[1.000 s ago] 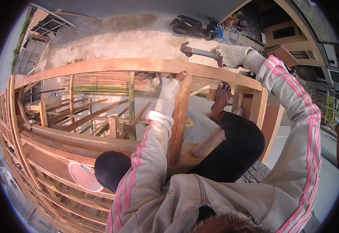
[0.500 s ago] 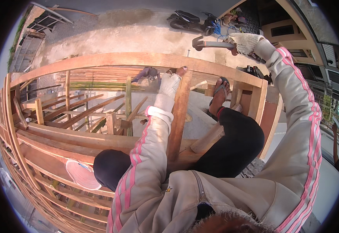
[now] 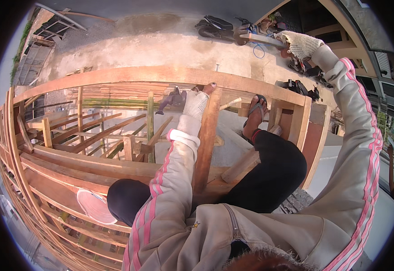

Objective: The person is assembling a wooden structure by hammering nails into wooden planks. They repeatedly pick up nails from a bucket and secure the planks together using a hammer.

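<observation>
My left hand (image 3: pixel 195 102), in a white knit glove, grips the top of an upright wooden post (image 3: pixel 206 144) where it meets the long curved top rail (image 3: pixel 160 74) of a timber frame. My right hand (image 3: pixel 301 44), also gloved, is raised high at the upper right and holds a hammer (image 3: pixel 255 38) by its handle, head pointing left, well above the rail. A nail (image 3: pixel 216 67) stands up from the rail just right of the post. My foot in a sandal (image 3: pixel 255 115) rests on a crosspiece inside the frame.
Curved wooden ribs and slats (image 3: pixel 61 158) fill the left and lower side. A concrete yard (image 3: pixel 160 45) lies far below with parked motorbikes (image 3: pixel 215 28). A white bowl-like object (image 3: pixel 95 205) sits by my knee. A building (image 3: pixel 364 27) stands at the right.
My right hand has swung the hammer up and back, from just above the rail to high at the upper right. My left hand has stayed on the post.
</observation>
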A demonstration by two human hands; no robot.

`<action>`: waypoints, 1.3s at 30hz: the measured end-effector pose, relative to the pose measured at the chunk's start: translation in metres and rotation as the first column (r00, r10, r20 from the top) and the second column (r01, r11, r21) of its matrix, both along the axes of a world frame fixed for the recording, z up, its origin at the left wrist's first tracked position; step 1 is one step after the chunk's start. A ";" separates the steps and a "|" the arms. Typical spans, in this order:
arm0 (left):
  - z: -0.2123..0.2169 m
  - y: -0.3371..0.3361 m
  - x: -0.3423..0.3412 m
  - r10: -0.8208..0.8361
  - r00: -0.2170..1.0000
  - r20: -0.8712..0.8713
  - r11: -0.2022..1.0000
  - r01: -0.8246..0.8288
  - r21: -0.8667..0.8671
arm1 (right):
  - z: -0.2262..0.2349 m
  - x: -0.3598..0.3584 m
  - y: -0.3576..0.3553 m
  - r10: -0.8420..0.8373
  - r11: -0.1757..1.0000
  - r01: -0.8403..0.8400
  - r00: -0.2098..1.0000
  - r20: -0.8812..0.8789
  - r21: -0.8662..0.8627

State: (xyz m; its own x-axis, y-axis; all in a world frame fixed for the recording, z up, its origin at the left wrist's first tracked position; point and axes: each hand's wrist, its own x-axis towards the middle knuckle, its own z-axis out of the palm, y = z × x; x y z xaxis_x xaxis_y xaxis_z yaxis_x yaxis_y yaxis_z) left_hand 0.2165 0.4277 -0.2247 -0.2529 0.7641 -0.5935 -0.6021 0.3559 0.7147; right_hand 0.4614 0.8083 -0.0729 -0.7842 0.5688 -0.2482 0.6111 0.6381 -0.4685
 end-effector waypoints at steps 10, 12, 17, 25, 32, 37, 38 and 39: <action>0.019 -0.005 0.005 0.047 0.993 -0.111 0.997 -0.053 -0.049 | -0.023 -0.046 -0.094 -0.176 0.834 0.369 0.883 0.436 -0.410; 0.018 -0.005 0.004 0.056 0.998 -0.025 0.998 -0.057 -0.024 | -0.005 -0.037 -0.093 -0.016 0.961 0.147 0.872 0.489 -0.232; 0.018 -0.005 0.003 0.005 0.999 0.047 0.997 -0.002 -0.079 | 0.058 -0.045 0.008 -0.545 0.776 0.462 0.834 -0.088 -0.430; 0.014 -0.002 -0.001 -0.029 0.999 -0.014 0.976 0.026 -0.214 | -0.028 -0.039 -0.078 0.328 0.906 -0.115 0.799 0.504 -0.406; 0.021 -0.008 0.006 0.065 0.998 -0.009 0.998 -0.065 -0.016 | 0.032 -0.030 -0.024 -0.416 0.773 0.372 0.909 0.032 -0.514; 0.024 -0.007 0.001 -0.049 0.995 -0.084 0.990 0.037 -0.135 | 0.018 -0.015 -0.077 -0.270 0.814 0.310 0.951 0.152 -0.492; 0.021 -0.007 0.000 -0.064 0.993 -0.100 0.987 0.048 -0.154 | 0.018 -0.017 -0.079 -0.305 0.790 0.351 0.936 0.175 -0.502; 0.019 -0.007 0.001 -0.065 0.994 -0.086 0.986 0.051 -0.155 | 0.019 -0.018 -0.082 -0.242 0.755 0.285 0.958 0.153 -0.590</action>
State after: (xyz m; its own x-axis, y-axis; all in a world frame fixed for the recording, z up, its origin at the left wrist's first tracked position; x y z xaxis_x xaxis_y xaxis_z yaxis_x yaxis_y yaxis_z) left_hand 0.2175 0.4210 -0.2062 -0.2683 0.6812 -0.6812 -0.5126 0.4977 0.6996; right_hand 0.4433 0.7267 -0.0539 -0.5958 0.4681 -0.6526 0.7547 0.0483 -0.6543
